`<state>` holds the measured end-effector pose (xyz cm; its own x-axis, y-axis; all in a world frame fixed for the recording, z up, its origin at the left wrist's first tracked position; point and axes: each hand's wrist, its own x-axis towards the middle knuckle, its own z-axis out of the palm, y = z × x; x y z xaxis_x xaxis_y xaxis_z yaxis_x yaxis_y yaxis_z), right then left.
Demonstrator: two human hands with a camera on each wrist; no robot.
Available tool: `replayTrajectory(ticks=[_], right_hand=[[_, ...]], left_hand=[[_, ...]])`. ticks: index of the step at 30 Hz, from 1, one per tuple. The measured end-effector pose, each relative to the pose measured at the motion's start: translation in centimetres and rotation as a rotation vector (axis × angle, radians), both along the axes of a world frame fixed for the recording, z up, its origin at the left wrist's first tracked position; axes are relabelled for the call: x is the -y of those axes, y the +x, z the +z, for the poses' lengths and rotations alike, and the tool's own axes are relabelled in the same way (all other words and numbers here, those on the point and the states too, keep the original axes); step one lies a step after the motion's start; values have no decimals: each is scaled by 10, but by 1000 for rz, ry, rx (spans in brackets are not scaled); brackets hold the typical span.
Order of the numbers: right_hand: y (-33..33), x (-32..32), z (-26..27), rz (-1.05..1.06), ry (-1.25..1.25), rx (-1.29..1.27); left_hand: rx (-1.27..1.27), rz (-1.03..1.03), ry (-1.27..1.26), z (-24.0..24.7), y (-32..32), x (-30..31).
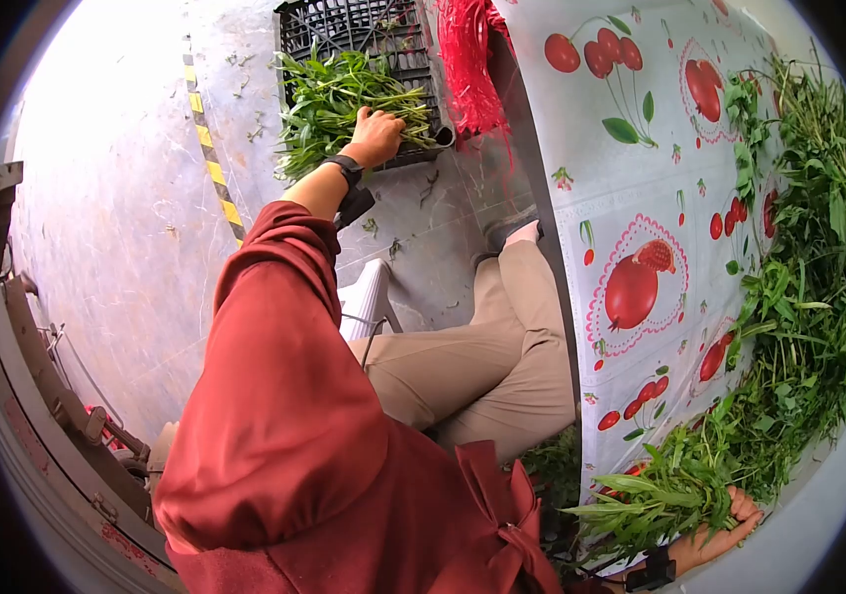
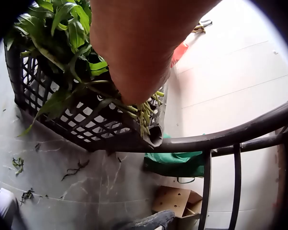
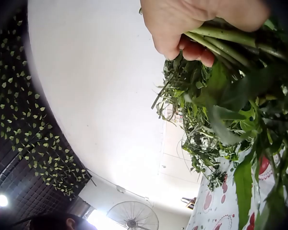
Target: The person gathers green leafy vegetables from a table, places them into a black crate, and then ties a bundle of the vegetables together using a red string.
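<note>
In the head view my left hand (image 1: pixel 374 137) is down on a bundle of long-leaved greens (image 1: pixel 329 99) in a black plastic crate (image 1: pixel 374 18), its fingers bent over the stems. The left wrist view shows cut stem ends (image 2: pixel 145 117) at the crate's corner; the forearm hides the fingers there. My right hand (image 1: pixel 738 517) grips a bunch of the same greens (image 1: pixel 656 500) by the stems at the table's near right end. In the right wrist view its fingers (image 3: pixel 198 51) curl round the pale green stems (image 3: pixel 225 45), leaves hanging down.
A long heap of greens (image 1: pixel 799 267) lies along the far side of the table, on a cherry-printed tablecloth (image 1: pixel 631 188). Red plastic strings (image 1: pixel 468 69) hang at the table's corner beside the crate. A white stool (image 1: pixel 369 297) stands by my legs. Leaf scraps dot the floor.
</note>
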<state>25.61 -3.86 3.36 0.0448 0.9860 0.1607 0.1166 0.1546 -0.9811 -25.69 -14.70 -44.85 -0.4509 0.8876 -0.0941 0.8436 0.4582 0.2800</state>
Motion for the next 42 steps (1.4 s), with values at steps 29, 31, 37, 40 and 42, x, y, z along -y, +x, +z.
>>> replayTrajectory(ticks=[29, 31, 37, 40, 42], right_hand=[[5, -7, -2, -52, -97, -295], [9, -8, -3, -26, -96, -303], [18, -9, -4, 9, -34, -241], [8, -8, -4, -33, -11, -234], [-7, -2, -8, -136, 26, -221]], left_hand=[[81, 174, 218, 42, -7, 10], [86, 191, 242, 40, -18, 10], [571, 456, 428, 72, -44, 16], [602, 484, 675, 87, -60, 24], [640, 507, 801, 104, -67, 29]])
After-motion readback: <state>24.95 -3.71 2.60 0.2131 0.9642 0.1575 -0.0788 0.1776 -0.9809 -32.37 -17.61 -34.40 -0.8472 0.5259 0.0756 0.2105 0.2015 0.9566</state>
